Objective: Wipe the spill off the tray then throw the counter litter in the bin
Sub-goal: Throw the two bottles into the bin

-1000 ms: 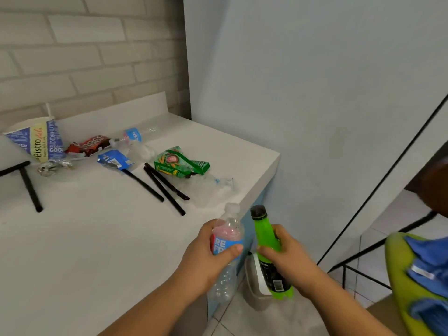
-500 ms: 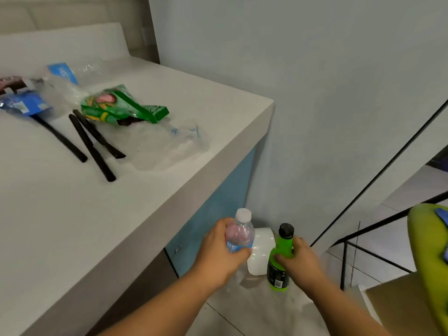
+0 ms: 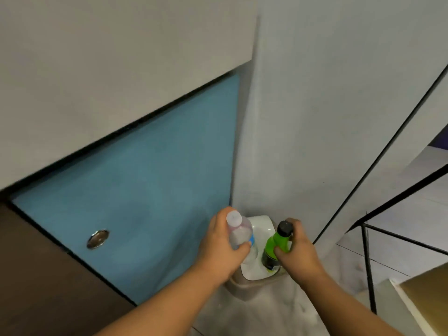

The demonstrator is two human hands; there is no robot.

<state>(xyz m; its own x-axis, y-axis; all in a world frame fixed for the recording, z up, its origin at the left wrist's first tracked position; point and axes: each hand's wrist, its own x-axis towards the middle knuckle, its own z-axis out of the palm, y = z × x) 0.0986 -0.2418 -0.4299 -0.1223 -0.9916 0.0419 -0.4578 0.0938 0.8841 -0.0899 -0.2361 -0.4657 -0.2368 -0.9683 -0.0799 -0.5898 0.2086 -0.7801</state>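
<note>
My left hand (image 3: pixel 221 248) grips a clear plastic bottle (image 3: pixel 238 231) with a white cap and a blue label. My right hand (image 3: pixel 297 251) grips a green bottle (image 3: pixel 275 246) with a black cap. Both bottles stand upright with their bases at the white lid of a small beige bin (image 3: pixel 259 227) on the floor, in the corner between the counter and the wall. The counter top with the rest of the litter is out of sight, and so is the tray.
The counter's white edge (image 3: pixel 121 76) overhangs a blue cabinet door (image 3: pixel 150 190) with a round metal pull (image 3: pixel 97 238) at left. A pale wall stands right behind the bin. Black metal rails (image 3: pixel 368 258) and a step lie to the right.
Both hands have gone down from counter height to the bin with the bottles. My view has tipped down, so the counter top and its litter have left the frame.
</note>
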